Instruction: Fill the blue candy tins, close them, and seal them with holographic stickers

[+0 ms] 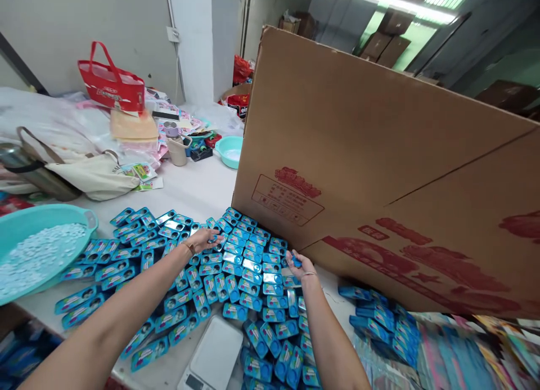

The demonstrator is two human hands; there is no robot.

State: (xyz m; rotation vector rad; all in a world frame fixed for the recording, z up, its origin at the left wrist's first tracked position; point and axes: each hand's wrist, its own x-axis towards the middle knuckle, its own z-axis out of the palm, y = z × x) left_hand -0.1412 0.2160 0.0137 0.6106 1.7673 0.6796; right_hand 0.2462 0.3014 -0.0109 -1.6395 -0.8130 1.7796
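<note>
Many small blue tins (236, 249) with colourful labels and round openings cover the table in rows and loose groups. My left hand (206, 240) reaches over the middle of them, its fingers closed on a small blue piece whose kind I cannot make out. Near the bottom edge of the big carton, my right hand (300, 265) is turned palm up. Its fingers curl round some small blue pieces, partly hidden by the hand. Some tins show a dark round hole, while others have a blue round filling.
A tall cardboard carton (379, 170) walls off the right side. At the left edge is a turquoise basin (84, 213) of pale blue pieces. A white scale (217, 350) lies at the front. Behind are a steel flask (37, 173), a red bag (112, 86) and a beige mug (178, 151).
</note>
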